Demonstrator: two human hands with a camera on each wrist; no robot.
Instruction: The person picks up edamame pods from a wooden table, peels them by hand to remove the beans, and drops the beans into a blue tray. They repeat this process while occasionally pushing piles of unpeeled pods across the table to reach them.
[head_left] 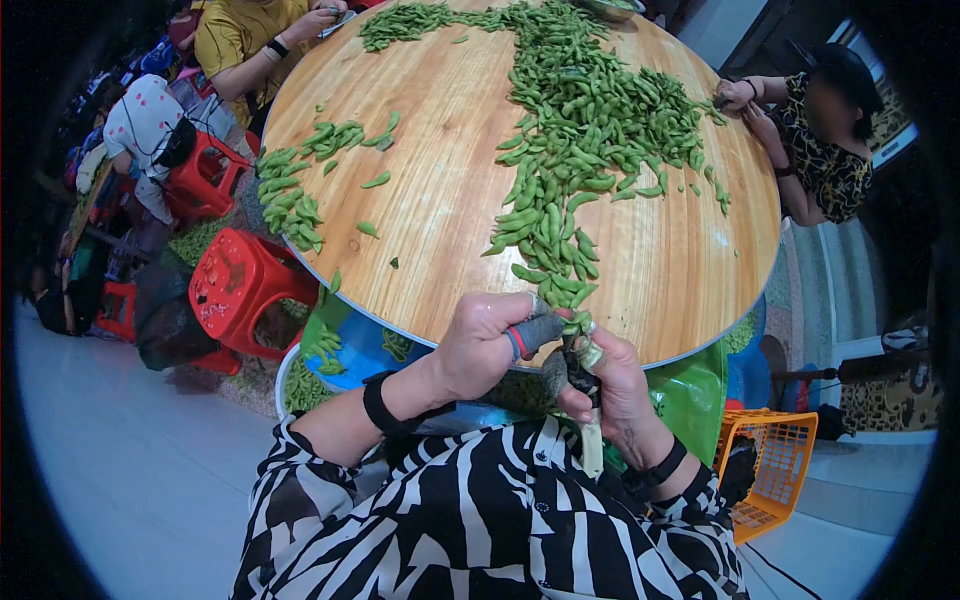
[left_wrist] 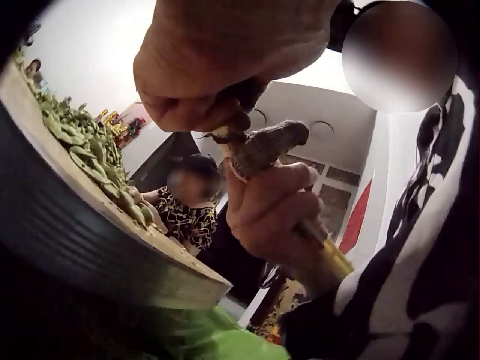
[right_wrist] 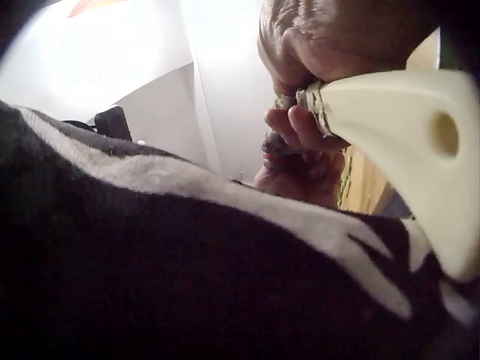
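Just beyond the table's near edge, my two hands meet. My left hand (head_left: 480, 335), with a grey cloth finger cover (head_left: 536, 334), pinches green edamame pods (head_left: 576, 322) at its fingertips. My right hand (head_left: 622, 385) grips a tool by its cream handle (right_wrist: 405, 112), which widens toward an end with an oval hole and has wrapping near the fingers. Its working end is hidden between the hands. Another grey cover (left_wrist: 266, 148) sits on a right-hand digit in the left wrist view. A long pile of edamame pods (head_left: 610, 130) runs down the round wooden table (head_left: 430, 200) toward my hands.
A smaller group of pods (head_left: 290, 205) lies at the table's left edge. Below the near edge are a green bag (head_left: 695, 395) and a white tub (head_left: 290, 385). A red stool (head_left: 235, 285) stands left, an orange crate (head_left: 785, 470) right. Other people sit around the table.
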